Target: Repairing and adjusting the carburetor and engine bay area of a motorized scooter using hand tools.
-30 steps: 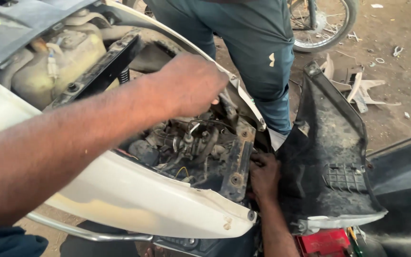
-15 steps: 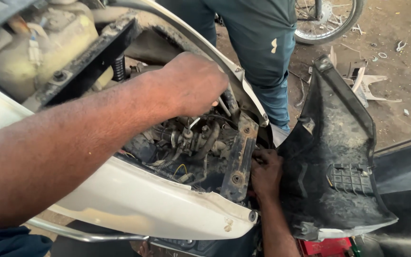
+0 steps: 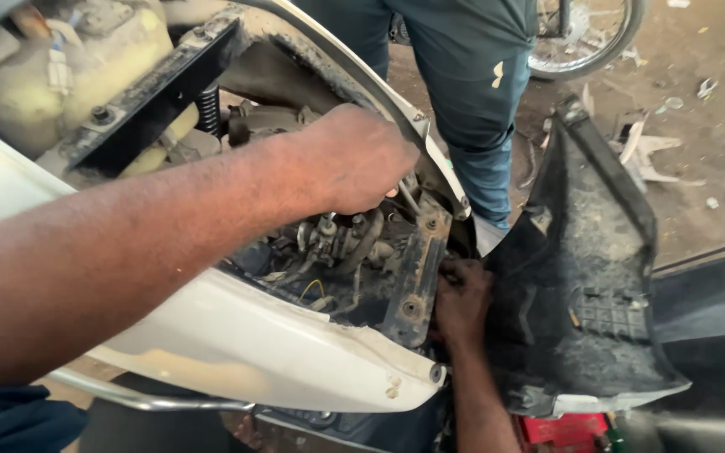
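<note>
A: Head view first. What's the left hand (image 3: 354, 159) on?

B: It reaches from the left into the open scooter body, fingers curled down over the engine parts (image 3: 341, 239). It seems closed around a thin metal rod (image 3: 410, 200) that sticks out just below the knuckles, though the fingertips are hidden, so I can't tell how firm the grip is.

A: And the right hand (image 3: 461, 302)?

B: Lower down, coming up from the bottom edge. It sits in the gap between the dirty black bracket (image 3: 417, 273) and the black plastic cover (image 3: 585, 277), fingers bent and pressed against the bracket's edge. Whether it holds anything I can't tell.

A: Around them?

B: The white side panel (image 3: 245, 344) curves under the engine. A pale tank (image 3: 52, 75) sits top left behind a black bar (image 3: 153, 92). Another person in teal trousers (image 3: 472, 75) stands just behind the scooter, with a wheel (image 3: 585, 38) beyond on the dirt ground.
</note>
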